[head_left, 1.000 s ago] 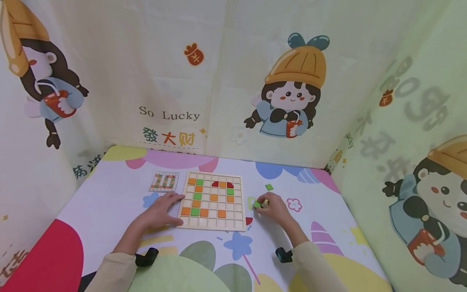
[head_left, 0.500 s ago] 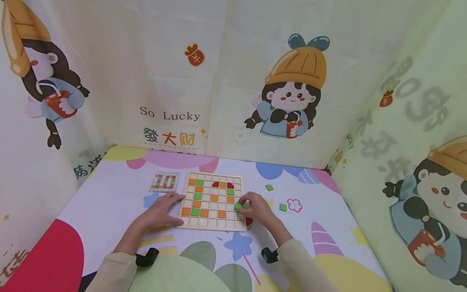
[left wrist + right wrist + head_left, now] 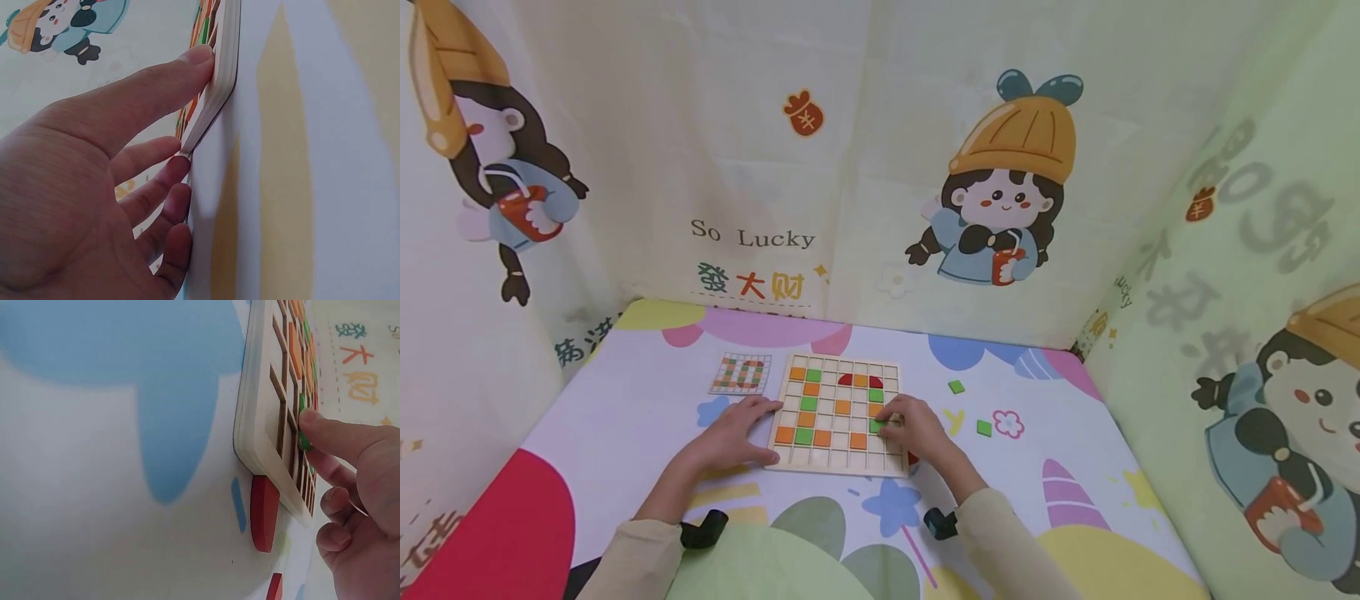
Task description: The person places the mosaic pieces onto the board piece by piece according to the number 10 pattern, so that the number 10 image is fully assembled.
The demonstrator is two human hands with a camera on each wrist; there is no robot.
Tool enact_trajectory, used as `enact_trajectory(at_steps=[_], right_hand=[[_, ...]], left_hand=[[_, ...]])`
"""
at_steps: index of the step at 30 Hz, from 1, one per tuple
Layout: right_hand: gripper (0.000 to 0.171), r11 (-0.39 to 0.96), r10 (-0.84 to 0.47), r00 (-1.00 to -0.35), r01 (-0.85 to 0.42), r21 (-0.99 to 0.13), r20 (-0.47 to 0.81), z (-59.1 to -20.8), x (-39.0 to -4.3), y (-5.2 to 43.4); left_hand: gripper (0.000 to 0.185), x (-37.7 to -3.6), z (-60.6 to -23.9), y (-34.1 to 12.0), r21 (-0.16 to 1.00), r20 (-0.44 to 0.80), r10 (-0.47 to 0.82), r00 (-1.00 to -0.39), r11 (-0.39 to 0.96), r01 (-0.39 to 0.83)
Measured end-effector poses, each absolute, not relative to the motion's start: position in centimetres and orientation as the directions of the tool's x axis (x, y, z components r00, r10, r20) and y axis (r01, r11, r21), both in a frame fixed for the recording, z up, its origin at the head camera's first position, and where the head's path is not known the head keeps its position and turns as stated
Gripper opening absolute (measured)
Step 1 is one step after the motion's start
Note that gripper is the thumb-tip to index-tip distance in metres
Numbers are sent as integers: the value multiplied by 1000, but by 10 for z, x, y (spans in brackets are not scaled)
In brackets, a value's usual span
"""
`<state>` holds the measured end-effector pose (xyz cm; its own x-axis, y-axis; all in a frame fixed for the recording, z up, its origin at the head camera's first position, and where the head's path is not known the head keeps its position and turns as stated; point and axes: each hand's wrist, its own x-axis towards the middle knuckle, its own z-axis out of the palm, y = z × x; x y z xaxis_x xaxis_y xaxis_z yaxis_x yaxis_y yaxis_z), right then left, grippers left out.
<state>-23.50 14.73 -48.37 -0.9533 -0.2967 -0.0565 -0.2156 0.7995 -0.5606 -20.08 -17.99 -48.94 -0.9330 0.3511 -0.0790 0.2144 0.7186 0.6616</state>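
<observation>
1. While I watch the head view, my right hand [image 3: 917,429] has a green tile [image 3: 876,426] at its fingertips, pressed into a cell on the right side of the wooden grid board [image 3: 837,414]; the right wrist view shows one straight finger on the tile [image 3: 304,439] and the other fingers curled beneath.
2. That cell sits just below an orange tile [image 3: 875,409] and a green one [image 3: 876,395] in the same column, close to the board's right rim, with bare cells below it and to its left.
3. A red piece [image 3: 264,512] lies on the mat against the board's near right corner, partly under my right wrist.
4. My left hand [image 3: 733,433] rests flat on the mat at the board's left edge, fingers relaxed and spread; the left wrist view shows the thumb [image 3: 156,87] pressed against the board's side [image 3: 222,69] and the fingertips just beside its corner.
5. To the right of the board, two loose green tiles [image 3: 956,387] [image 3: 983,427] lie well apart from it on open mat [image 3: 1060,400].
6. Left of the board's far corner lies a pattern card [image 3: 741,372], near but not touching.
7. Printed fabric walls [image 3: 850,150] close in behind the board and on both sides.
</observation>
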Motion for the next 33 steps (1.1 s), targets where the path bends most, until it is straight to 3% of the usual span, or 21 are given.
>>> enact_trajectory(at_steps=[18, 25, 33], right_hand=[[21, 791, -279, -960, -218, -572, -20, -481, -235, 152], [20, 823, -230, -973, -214, -526, 35, -479, -236, 174], [19, 806, -165, -983, -178, -565, 75, -476, -235, 209]], left_hand=[[83, -201, -489, -180, 659, -90, 345, -934, 724, 204], [83, -201, -486, -179, 662, -91, 347, -934, 721, 203], [83, -201, -487, -179, 659, -97, 347, -933, 725, 201]])
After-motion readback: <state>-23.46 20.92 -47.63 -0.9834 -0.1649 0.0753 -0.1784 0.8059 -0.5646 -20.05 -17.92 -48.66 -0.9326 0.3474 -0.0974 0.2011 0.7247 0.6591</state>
